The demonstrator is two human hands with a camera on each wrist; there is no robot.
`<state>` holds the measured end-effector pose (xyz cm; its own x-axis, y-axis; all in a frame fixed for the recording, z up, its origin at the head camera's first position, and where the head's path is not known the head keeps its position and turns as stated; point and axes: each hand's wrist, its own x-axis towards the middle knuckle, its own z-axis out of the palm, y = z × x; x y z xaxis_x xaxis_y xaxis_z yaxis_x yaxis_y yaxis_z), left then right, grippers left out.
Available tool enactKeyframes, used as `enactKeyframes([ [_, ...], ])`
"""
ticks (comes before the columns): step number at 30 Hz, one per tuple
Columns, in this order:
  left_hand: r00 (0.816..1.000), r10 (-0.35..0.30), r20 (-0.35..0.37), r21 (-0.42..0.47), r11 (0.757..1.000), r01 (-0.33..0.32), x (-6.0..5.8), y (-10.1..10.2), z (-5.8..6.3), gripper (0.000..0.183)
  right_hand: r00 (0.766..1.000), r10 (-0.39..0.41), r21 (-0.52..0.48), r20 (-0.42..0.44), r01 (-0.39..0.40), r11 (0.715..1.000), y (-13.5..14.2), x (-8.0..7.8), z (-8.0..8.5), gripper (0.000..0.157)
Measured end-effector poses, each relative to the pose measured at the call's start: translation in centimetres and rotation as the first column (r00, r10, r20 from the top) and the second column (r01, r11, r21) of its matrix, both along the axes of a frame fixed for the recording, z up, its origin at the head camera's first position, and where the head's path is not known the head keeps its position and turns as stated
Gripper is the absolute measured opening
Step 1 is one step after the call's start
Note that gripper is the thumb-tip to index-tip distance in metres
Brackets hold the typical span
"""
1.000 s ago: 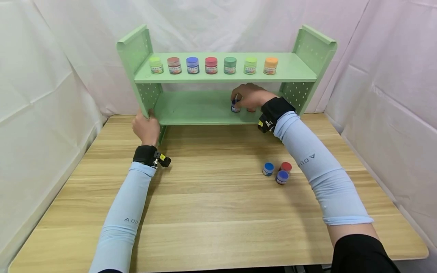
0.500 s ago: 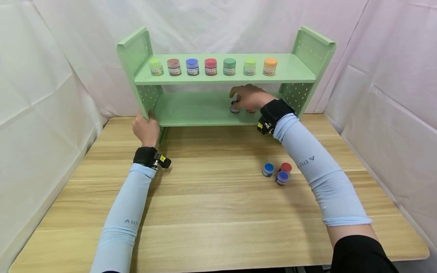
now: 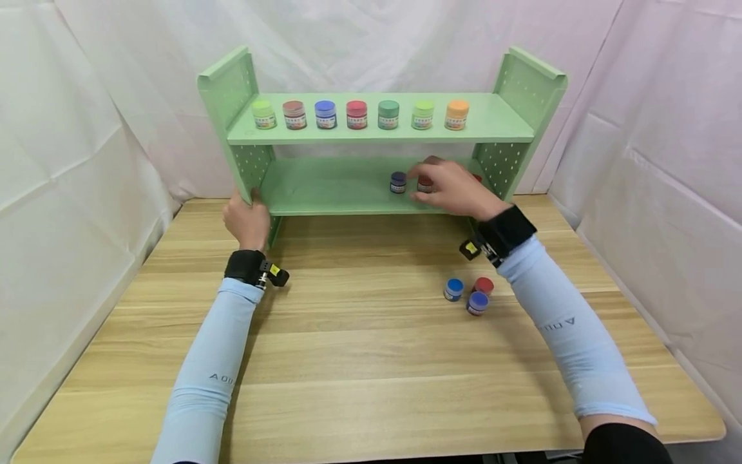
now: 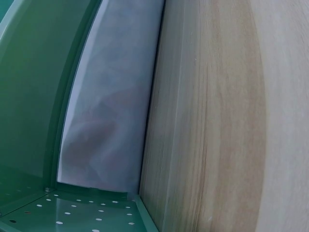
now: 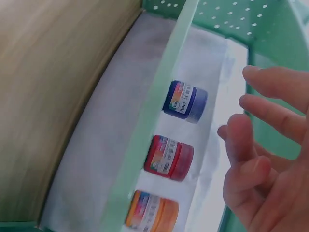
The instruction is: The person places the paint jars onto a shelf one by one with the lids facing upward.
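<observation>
My left hand (image 3: pixel 247 220) grips the left side panel of a green two-tier shelf (image 3: pixel 324 212); the left wrist view shows only the perforated panel (image 4: pixel 77 212) and wood, not the hand. On the lower tier stand small paint jars: a dark blue paint jar (image 5: pixel 185 102), a red paint jar (image 5: pixel 168 158) and an orange paint jar (image 5: pixel 152 213). My right hand (image 3: pixel 455 187) hovers in front of the jars, thumb and fingers spread with nothing between them. In the head view it partly hides the row.
Several paint jars, including a green one (image 3: pixel 388 115), line the upper tier. On the wooden table (image 3: pixel 348 361), a blue paint jar (image 3: pixel 454 290), a red-lidded one (image 3: pixel 484 286) and a violet-blue one (image 3: pixel 478 303) stand together. White cloth (image 3: pixel 81 129) surrounds the table.
My right hand has let go of the dark blue paint jar, which stays on the lower tier, and has drawn back to the right and toward me. The left hand holds its place.
</observation>
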<state>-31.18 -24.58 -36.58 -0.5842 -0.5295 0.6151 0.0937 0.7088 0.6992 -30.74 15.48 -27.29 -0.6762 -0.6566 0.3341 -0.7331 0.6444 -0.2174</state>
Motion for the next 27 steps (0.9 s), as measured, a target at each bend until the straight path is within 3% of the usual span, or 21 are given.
enactKeyframes([
  [5,1.000,0.001,-0.003,-0.010,1.000,-0.001,0.0,0.1,0.3,0.025,0.997,0.065,-0.072,0.052,-0.061,0.996,3.0,2.3,-1.7,0.024],
  [8,1.000,0.002,-0.002,-0.009,1.000,-0.002,-0.1,0.0,0.6,0.026,0.985,0.079,-0.060,0.150,-0.071,0.996,4.8,2.9,-2.8,0.018],
  [11,1.000,0.004,0.008,0.003,1.000,-0.004,0.0,-0.1,0.6,0.028,0.951,0.066,-0.019,0.303,-0.063,0.998,6.4,3.1,-4.0,0.020],
  [13,1.000,0.006,0.014,0.011,1.000,-0.006,0.1,-0.2,0.5,0.028,0.909,0.044,0.007,0.415,-0.052,0.999,7.4,3.2,-4.9,0.024],
  [18,1.000,0.000,0.003,0.012,1.000,0.000,0.2,-0.2,0.3,0.027,0.768,0.015,0.051,0.640,-0.062,0.997,9.2,3.2,-6.8,0.041],
  [23,1.000,0.006,-0.005,0.017,1.000,-0.005,0.0,-0.3,0.1,0.026,0.653,0.005,0.056,0.758,-0.072,0.996,10.4,2.9,-7.7,0.058],
  [27,1.000,0.010,-0.003,0.016,1.000,-0.010,-0.1,-0.1,-0.1,0.025,0.578,0.015,0.031,0.816,-0.070,0.997,11.0,2.8,-8.2,0.055],
])
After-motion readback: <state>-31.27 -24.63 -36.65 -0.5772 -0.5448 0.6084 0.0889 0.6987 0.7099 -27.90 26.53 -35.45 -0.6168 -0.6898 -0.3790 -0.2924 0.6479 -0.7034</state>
